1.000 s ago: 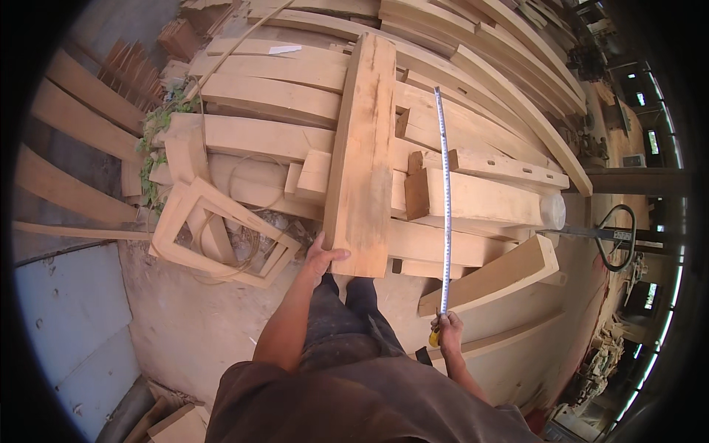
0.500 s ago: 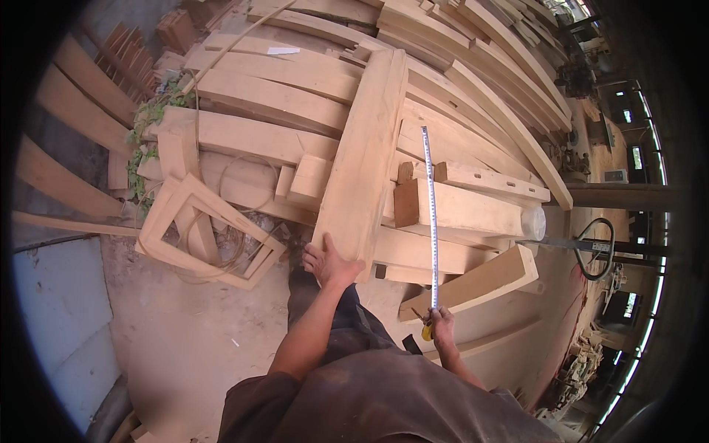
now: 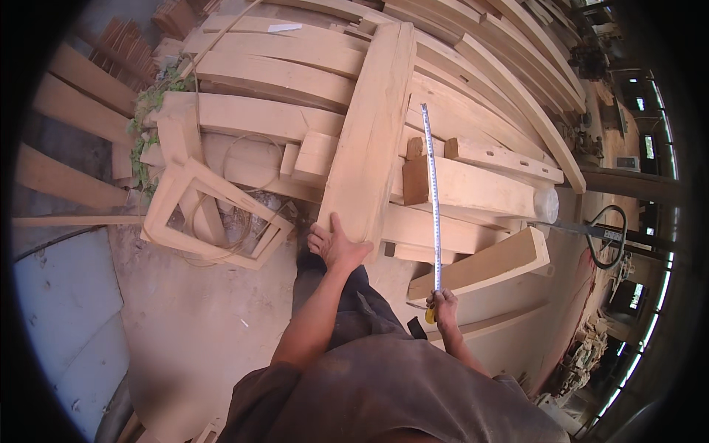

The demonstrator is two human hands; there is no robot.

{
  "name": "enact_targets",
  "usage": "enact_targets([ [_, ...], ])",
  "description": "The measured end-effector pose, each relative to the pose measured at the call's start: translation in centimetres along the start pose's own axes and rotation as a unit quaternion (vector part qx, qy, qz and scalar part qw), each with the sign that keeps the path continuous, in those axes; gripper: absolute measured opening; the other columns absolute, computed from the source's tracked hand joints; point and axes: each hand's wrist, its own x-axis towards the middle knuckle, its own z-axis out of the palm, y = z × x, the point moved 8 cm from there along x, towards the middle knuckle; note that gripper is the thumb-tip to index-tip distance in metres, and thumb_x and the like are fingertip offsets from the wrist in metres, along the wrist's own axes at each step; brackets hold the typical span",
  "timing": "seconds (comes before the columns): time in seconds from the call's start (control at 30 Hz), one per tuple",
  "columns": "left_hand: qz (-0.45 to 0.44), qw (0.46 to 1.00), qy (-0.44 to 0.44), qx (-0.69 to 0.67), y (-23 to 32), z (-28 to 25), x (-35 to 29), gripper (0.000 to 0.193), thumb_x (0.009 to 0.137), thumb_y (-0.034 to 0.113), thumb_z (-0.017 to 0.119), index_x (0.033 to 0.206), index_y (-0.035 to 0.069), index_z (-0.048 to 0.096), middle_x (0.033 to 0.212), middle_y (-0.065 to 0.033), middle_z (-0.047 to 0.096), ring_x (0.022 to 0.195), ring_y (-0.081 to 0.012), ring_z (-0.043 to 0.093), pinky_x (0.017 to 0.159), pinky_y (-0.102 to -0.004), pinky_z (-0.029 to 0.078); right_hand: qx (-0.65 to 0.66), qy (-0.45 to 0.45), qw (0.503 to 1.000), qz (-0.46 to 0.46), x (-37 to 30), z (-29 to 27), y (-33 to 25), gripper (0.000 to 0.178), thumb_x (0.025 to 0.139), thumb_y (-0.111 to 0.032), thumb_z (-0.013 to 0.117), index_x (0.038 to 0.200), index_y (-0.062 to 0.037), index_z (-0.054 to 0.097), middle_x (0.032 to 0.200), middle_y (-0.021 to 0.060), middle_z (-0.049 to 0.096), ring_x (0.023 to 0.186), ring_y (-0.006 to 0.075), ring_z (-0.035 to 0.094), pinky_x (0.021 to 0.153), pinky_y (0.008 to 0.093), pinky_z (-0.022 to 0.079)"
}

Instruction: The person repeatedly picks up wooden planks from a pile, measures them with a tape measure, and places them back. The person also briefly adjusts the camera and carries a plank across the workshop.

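Note:
A long, thick wooden board (image 3: pixel 369 133) lies lengthwise away from me across the stacked timber. My left hand (image 3: pixel 340 247) grips its near end, with some fingers over the left edge and the thumb stretched toward the right one. To the right, my right hand (image 3: pixel 445 306) is closed around a yellow tape measure (image 3: pixel 430 315), partly hidden by the fingers. Its white blade (image 3: pixel 434 199) stretches forward, right of the board and apart from it, passing over the timber with its tip free. A thin dark thing also sticks out beside this hand; its kind is unclear.
Curved timbers (image 3: pixel 273 77) are piled ahead. A wooden frame (image 3: pixel 166 214) leans at the left amid looped cord, near a green plant (image 3: pixel 144 125). Squared posts (image 3: pixel 473 188) and a tapered block (image 3: pixel 487 262) lie at right. A bow-handled saw-like tool (image 3: pixel 609 236) rests beyond them.
My view has shifted slightly, so the timber sits higher and a little further right. Both hands keep their holds, and the tape blade stays extended.

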Motion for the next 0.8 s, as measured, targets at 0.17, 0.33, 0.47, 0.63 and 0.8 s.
enact_targets([
  [0.17,-0.009,1.0,-0.019,0.015,-0.3,1.1,0.5,0.126,0.056,0.046,0.087,0.157,0.018,0.017,0.15,-0.0368,0.015,0.137,-0.054,0.019,0.115,-0.0593,0.012,-0.011,0.002,1.0,0.013,0.8,-0.1,0.7,0.014,0.098,-0.011,0.051,0.09,-0.0037,0.06,0.072,0.0066,0.063,0.062,0.0133,0.058,0.061,0.0272,0.048],
  [0.33,0.005,1.0,-0.023,-0.001,-1.2,1.8,1.3,0.123,0.056,0.048,0.087,0.154,0.018,0.019,0.15,-0.0378,0.015,0.135,-0.0531,0.021,0.114,-0.057,0.015,0.023,0.005,1.0,0.01,0.9,-0.1,1.1,0.017,0.099,-0.01,0.051,0.09,-0.0026,0.063,0.072,0.0061,0.064,0.061,0.0119,0.058,0.061,0.0266,0.048],
  [0.47,0.011,0.997,-0.044,-0.058,-2.4,1.6,2.5,0.117,0.059,0.047,0.087,0.153,0.015,0.026,0.152,-0.033,0.017,0.14,-0.0486,0.019,0.114,-0.0567,0.019,0.007,0.014,1.0,0.006,0.8,-0.6,3.4,0.016,0.099,-0.01,0.05,0.092,-0.0033,0.063,0.073,0.0052,0.064,0.062,0.0112,0.057,0.061,0.0258,0.047],
  [0.63,0.051,0.93,-0.182,-0.315,-6.9,1.9,6.9,0.098,0.072,0.036,0.081,0.152,0.007,0.031,0.145,-0.0242,0.04,0.139,-0.0365,0.036,0.112,-0.0456,0.032,0.033,0.029,0.999,0.023,-0.2,-0.8,5.3,0.015,0.098,-0.009,0.051,0.09,-0.0026,0.062,0.072,0.0054,0.064,0.062,0.011,0.057,0.06,0.026,0.047],
  [0.8,-0.042,0.806,-0.24,-0.539,-10.8,-1.0,8.7,0.065,0.092,0.028,0.065,0.142,-0.006,0.041,0.133,-0.0135,0.057,0.122,-0.0254,0.056,0.105,-0.0363,0.042,0.052,0.069,0.995,0.047,-3.2,-2.0,8.7,0.017,0.099,-0.01,0.05,0.091,-0.0036,0.063,0.072,0.0045,0.063,0.062,0.0107,0.056,0.06,0.026,0.046],
])
